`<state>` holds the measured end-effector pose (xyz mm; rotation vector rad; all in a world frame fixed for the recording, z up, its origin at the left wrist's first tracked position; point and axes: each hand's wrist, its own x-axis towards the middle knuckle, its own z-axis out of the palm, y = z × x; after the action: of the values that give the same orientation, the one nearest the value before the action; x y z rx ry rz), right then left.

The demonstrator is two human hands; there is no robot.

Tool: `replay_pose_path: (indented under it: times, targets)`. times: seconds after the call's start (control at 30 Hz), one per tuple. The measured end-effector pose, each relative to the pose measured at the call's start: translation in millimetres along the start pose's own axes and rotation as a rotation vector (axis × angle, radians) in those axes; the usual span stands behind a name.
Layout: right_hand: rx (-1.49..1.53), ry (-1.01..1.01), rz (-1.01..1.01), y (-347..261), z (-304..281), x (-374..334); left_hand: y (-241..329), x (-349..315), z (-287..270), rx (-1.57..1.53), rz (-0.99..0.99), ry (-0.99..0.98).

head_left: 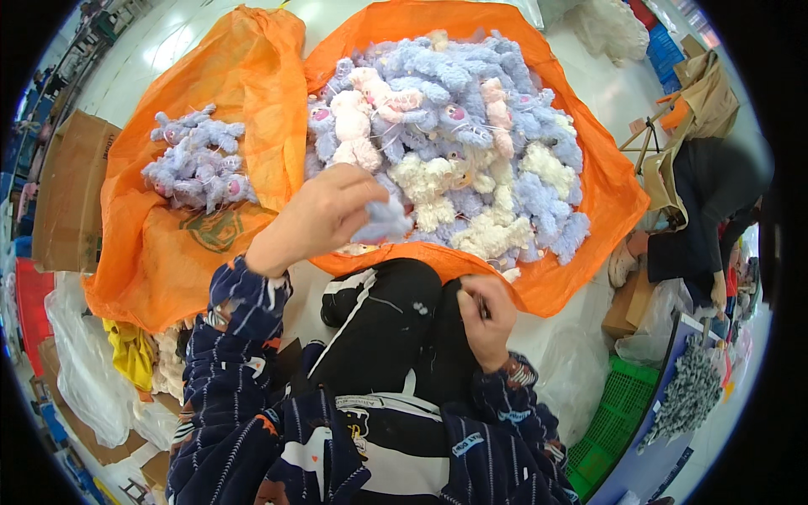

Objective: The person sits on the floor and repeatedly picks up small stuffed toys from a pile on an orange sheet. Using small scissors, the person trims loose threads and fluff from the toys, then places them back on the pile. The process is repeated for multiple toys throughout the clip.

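Note:
My left hand (324, 210) is raised over the near left edge of the plush pile, its fingers pinched on a small light-blue plush toy (387, 220) that looks blurred. By my right knee, my right hand (488, 321) is curled closed, with a small dark thing partly showing between the fingers; its kind is hidden. In front of me a big heap of plush toys (459, 118), blue, white and pink, lies on a spread orange sack (602, 198). A smaller group of bluish-lilac plush toys (198, 160) rests on another orange sack (248, 71) to the left.
A cardboard box (76, 189) stands beyond the left sack, with clear plastic bags (84, 362) nearer me. On the right are a green plastic crate (614, 412), a small carton (627, 301) and a seated person (694, 210). Blue crates (662, 55) stand at the far right.

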<state>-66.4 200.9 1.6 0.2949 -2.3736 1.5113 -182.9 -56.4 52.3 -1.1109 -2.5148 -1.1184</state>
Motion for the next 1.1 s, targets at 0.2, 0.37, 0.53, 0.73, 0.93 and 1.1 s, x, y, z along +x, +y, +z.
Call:
replay_pose_path:
  times: [0.2,0.37,0.53,0.73,0.93,1.1]
  targets:
    - [0.076,-0.123,-0.194,-48.6,8.3,27.1,93.2,-2.3,-14.4,-0.119,0.252,-0.029]
    - [0.177,0.045,-0.121,-69.4,-15.7,0.9,106.2,-28.0,8.5,-0.720,-0.055,0.324]
    - [0.464,0.062,0.355,-93.3,-33.8,-29.8,120.1,-80.7,69.8,-1.094,-0.355,0.043]
    - [0.532,-0.016,0.466,-39.2,-20.4,-63.8,126.4,-88.1,116.7,-1.397,-0.662,0.155]
    - [0.450,-0.004,0.430,-16.0,-19.4,-69.8,115.6,-99.5,137.5,-1.378,-0.660,0.182]
    - [0.465,-0.132,0.471,-25.5,-16.7,-64.9,103.2,-90.9,121.6,-1.338,-0.542,0.213]
